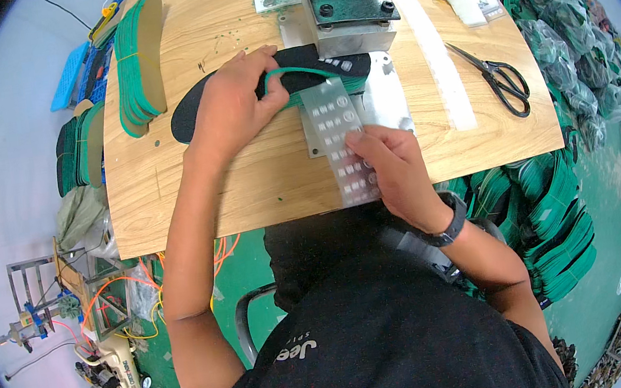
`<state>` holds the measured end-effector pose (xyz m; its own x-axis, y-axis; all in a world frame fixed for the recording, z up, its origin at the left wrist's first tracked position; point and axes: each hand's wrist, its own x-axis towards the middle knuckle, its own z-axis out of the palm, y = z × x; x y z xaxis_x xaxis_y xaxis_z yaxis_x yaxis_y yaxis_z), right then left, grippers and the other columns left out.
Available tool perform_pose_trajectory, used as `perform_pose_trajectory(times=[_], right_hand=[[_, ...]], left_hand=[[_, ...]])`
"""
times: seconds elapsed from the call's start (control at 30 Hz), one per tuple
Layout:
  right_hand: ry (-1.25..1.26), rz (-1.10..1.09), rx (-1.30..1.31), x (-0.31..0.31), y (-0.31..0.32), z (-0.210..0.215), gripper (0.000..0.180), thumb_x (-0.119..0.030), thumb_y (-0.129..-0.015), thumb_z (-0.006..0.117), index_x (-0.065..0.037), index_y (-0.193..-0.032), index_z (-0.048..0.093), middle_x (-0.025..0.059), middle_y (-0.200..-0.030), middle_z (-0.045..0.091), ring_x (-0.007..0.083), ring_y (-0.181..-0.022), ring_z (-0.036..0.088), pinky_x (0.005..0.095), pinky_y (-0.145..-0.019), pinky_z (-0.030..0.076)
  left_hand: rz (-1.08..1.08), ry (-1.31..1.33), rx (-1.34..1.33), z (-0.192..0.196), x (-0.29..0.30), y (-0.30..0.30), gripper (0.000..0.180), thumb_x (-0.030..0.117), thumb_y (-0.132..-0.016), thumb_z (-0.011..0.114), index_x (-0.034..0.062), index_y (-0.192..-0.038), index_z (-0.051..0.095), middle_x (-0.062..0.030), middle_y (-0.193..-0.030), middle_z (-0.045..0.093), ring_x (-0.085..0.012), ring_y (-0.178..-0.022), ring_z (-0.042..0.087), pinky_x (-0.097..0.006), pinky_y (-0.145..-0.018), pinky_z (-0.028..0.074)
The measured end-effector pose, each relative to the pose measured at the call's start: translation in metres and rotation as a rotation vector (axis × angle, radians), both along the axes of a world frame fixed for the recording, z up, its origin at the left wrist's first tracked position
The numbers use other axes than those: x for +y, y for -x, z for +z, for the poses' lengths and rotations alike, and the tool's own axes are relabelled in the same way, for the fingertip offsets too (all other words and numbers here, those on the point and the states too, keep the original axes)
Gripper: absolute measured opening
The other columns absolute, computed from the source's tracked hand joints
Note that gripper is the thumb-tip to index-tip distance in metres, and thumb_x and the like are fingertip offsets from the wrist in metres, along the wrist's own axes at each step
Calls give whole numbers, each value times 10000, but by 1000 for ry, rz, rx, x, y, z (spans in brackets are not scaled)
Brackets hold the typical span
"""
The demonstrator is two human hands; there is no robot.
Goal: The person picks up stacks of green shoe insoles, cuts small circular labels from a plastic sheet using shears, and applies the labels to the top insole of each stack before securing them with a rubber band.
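My left hand (237, 100) is closed on a black insole (187, 117) with green edges, which lies on the table below a metal press (351, 4). Its thumb and fingers bend up the green edge of the top layer; several green edges show beneath. White marks sit on the insole's right end, close to the press block. Pinched between thumb and fingers of my right hand (394, 164) is a translucent strip (331, 125) printed with rows of small white marks. The strip's far end overlaps the insoles' near edge, above a metal plate (392, 99).
Black scissors (502, 81) lie at the table's right, beside a long white strip (440, 62). Stacked green insoles (132, 65) stand at the far left. Bundled green insoles (555, 226) are piled below the right edge. Plastic-wrapped bundles (569, 23) line the floor further right.
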<state>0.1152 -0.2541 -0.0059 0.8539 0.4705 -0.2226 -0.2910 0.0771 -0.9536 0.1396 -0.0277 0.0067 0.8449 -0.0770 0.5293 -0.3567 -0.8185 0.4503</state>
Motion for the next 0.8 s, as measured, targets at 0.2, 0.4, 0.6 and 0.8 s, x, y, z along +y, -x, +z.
perform_pose_trajectory(times=[0.2, 0.4, 0.6, 0.8], right_hand=[[-105, -140, 259, 8, -18, 18, 150, -136, -875, 553, -13, -806, 606, 30, -711, 584, 90, -577, 539, 230, -504, 433], [-193, -140, 206, 18, -49, 3, 154, -124, -885, 545, -22, -778, 586, 31, -717, 587, 94, -578, 542, 236, -511, 451], [-180, -168, 191, 19, -45, 6, 147, -121, -887, 547, -11, -801, 590, 38, -727, 596, 98, -588, 561, 239, -517, 467], [-137, -177, 213, 22, -46, 9, 150, -123, -887, 550, -4, -809, 598, 39, -734, 598, 98, -587, 565, 236, -517, 468]], left_hand=[[255, 511, 190, 20, 10, 10, 190, 150, -735, 543, -37, -743, 574, -59, -559, 506, -105, -525, 427, -286, -501, 373], [92, 491, 70, 4, 9, 6, 180, 156, -744, 537, -22, -753, 562, -47, -546, 468, -94, -521, 403, -274, -485, 347], [136, 350, 136, 7, 8, 6, 167, 149, -733, 550, -13, -770, 566, -104, -536, 515, -157, -480, 438, -303, -493, 393], [151, 282, 166, 9, 7, 7, 164, 137, -714, 581, -2, -802, 578, -165, -579, 539, -260, -494, 493, -333, -518, 433]])
